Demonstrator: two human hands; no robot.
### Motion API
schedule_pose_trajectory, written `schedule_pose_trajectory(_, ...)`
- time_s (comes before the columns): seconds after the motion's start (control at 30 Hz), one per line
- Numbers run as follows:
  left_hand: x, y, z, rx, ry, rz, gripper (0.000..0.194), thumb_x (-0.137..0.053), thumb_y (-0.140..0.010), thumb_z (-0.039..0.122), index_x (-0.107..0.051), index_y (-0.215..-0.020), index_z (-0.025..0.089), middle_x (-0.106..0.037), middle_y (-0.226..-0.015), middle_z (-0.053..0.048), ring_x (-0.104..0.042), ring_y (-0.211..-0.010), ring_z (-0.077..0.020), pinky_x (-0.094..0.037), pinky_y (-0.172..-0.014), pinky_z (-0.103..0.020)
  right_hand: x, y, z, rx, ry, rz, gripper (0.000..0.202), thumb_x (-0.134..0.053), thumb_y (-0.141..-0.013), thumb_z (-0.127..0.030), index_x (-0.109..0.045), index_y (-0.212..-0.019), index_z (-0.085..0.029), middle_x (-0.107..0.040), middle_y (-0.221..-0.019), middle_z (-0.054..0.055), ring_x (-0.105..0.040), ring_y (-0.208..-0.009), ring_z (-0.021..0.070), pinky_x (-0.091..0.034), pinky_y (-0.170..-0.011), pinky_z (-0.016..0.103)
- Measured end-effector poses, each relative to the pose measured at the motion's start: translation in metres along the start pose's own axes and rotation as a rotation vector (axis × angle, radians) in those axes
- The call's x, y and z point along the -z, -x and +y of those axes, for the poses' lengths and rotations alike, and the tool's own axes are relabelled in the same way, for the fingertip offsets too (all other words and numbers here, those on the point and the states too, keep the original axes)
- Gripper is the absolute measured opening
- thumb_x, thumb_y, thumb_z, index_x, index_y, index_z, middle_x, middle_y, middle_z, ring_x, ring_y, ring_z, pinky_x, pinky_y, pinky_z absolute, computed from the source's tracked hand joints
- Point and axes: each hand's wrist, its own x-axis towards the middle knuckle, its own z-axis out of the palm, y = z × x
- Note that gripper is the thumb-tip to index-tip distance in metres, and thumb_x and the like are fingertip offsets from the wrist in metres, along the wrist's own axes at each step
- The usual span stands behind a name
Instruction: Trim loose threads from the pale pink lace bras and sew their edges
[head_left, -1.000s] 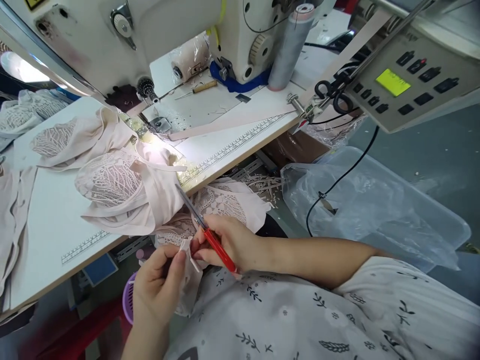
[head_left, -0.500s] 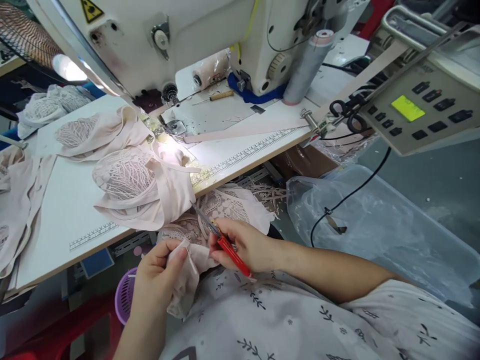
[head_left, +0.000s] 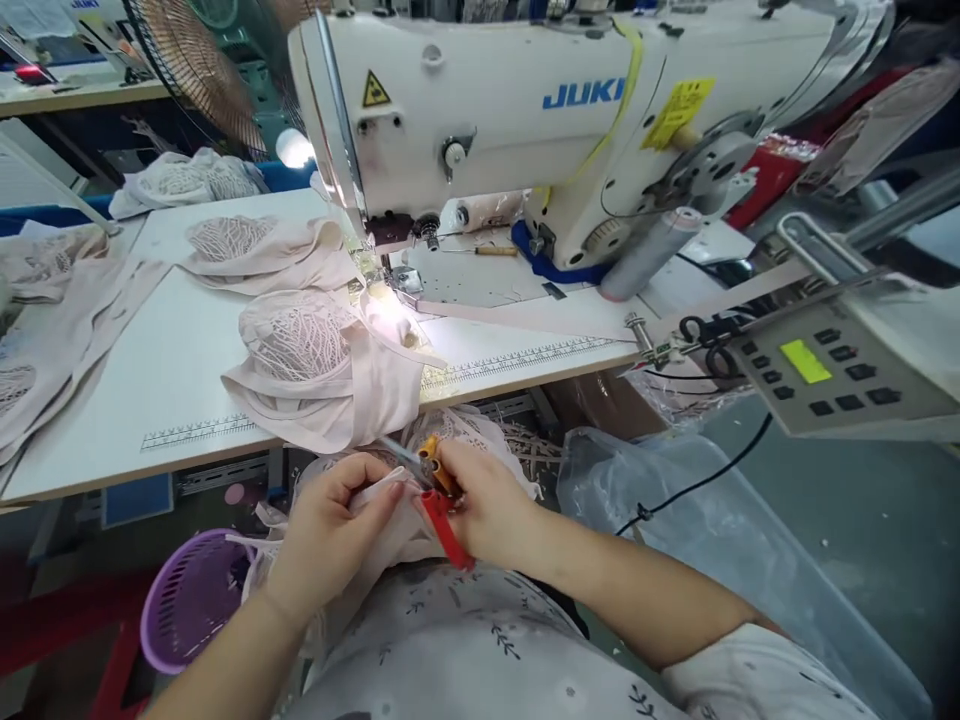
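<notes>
My left hand pinches the edge of a pale pink bra piece above my lap. In my right hand are scissors with red handles and a yellow-brown part near the pivot. Their blades point up and left, just beyond the pinched fabric; whether they touch it I cannot tell. Close above, a lace bra lies at the table edge, its band beside the sewing machine's lit needle area. More lace fabric hangs below the edge, partly hidden by my hands.
A white sewing machine stands on the table, a grey thread cone to its right. The control panel juts out at right. Below are a purple basket and a clear plastic bin. More bra pieces lie at left.
The view has tilted up, showing more of the machine. Both hands have come closer together, the scissors now near the left fingertips and turned, with their handles spread more.
</notes>
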Motion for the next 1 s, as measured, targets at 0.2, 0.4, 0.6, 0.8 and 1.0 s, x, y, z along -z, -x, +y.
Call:
schedule_pose_trajectory(0.2, 0.003, 0.0, 0.028, 0.266, 0.466, -0.137, 0.024, -0.076, -0.062, 0.039, -0.065, -0.064, 0.017, -0.061, -0.058, 0.001, -0.051, -0.048, -0.0085, -0.039, -0.046, -0.018, 0.02, 0.002, -0.021, 0.033, -0.276, -0.162, 0.027, -0.065, -0.072, -0.033, -0.043, -0.077, -0.021, -0.051, -0.07, -0.002, -0.047, -0.058, 0.0102, -0.043, -0.053, 0.024)
schedule_pose_trajectory(0.4, -0.022, -0.001, 0.017, 0.233, 0.528, -0.089, 0.023, -0.077, -0.058, 0.039, -0.067, -0.061, 0.018, -0.065, -0.062, -0.001, -0.056, -0.055, -0.0125, -0.047, -0.053, -0.022, 0.045, -0.002, -0.005, -0.057, -0.002, -0.338, 0.049, -0.062, -0.07, -0.064, -0.042, -0.078, -0.02, -0.046, -0.066, -0.004, -0.043, -0.057, 0.0093, -0.037, -0.051, 0.022)
schedule_pose_trajectory(0.6, -0.033, -0.002, 0.007, 0.251, 0.535, -0.131, 0.023, -0.074, -0.063, 0.038, -0.066, -0.064, 0.016, -0.063, -0.056, -0.001, -0.052, -0.049, -0.0105, -0.04, -0.046, -0.019, 0.082, 0.009, 0.017, -0.003, 0.453, -0.627, 0.067, -0.031, -0.071, -0.086, -0.039, -0.073, -0.02, -0.043, -0.065, -0.002, -0.038, -0.056, 0.0102, -0.031, -0.051, 0.023)
schedule_pose_trajectory(0.8, -0.036, -0.007, 0.005, 0.143, 0.405, -0.081, 0.021, -0.068, -0.066, 0.038, -0.067, -0.059, 0.018, -0.06, -0.053, -0.002, -0.05, -0.048, -0.0131, -0.04, -0.044, -0.022, 0.085, 0.028, 0.009, -0.053, 0.674, -0.587, 0.064, -0.033, -0.072, -0.085, -0.037, -0.07, -0.02, -0.042, -0.065, -0.002, -0.035, -0.054, 0.0107, -0.028, -0.05, 0.024)
schedule_pose_trajectory(1.0, -0.038, -0.008, 0.003, 0.157, 0.406, -0.045, 0.02, -0.067, -0.065, 0.036, -0.066, -0.058, 0.017, -0.059, -0.052, -0.001, -0.049, -0.048, -0.0118, -0.039, -0.044, -0.021, 0.077, 0.029, -0.002, -0.143, 0.782, -0.522, 0.058, -0.052, -0.07, -0.076, -0.033, -0.066, -0.021, -0.043, -0.061, -0.003, -0.033, -0.051, 0.0104, -0.025, -0.049, 0.025)
